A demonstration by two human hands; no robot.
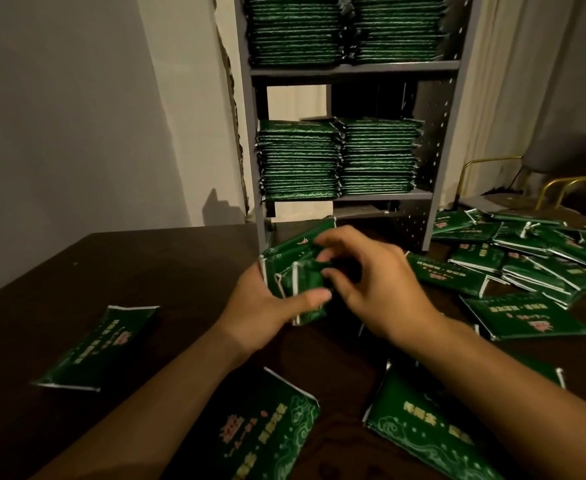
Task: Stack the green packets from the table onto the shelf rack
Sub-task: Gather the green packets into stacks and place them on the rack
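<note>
Right at the middle of the dark table (167, 258), the person's left hand (267, 299) grips a small bundle of green packets (295, 261), thumb curled over the near face and fingers wrapped behind the left edge. The bundle is held on edge just in front of the foot of the shelf rack (354, 69), its long axis slanting from the near end by the thumb up and away toward the rack. The right hand (364, 275) meets it from the right, fingers bent, fingertips pinching at the top packet of the bundle. On the rack, 2 side-by-side stacks (340, 157) lie flat on the middle shelf, narrow ends facing the room, and 2 taller stacks (343, 27) fill the shelf above. Loose packets are scattered around the arms: 1 lone packet (97, 348) lies flat to the left, its long axis running from near left to far right; 2 big ones (264, 427) sit at the near edge beneath the forearms; a sprawling heap (534, 258) covers the right side of the table. Beyond the heap stands a chair with a brass-coloured frame (561, 187).
</note>
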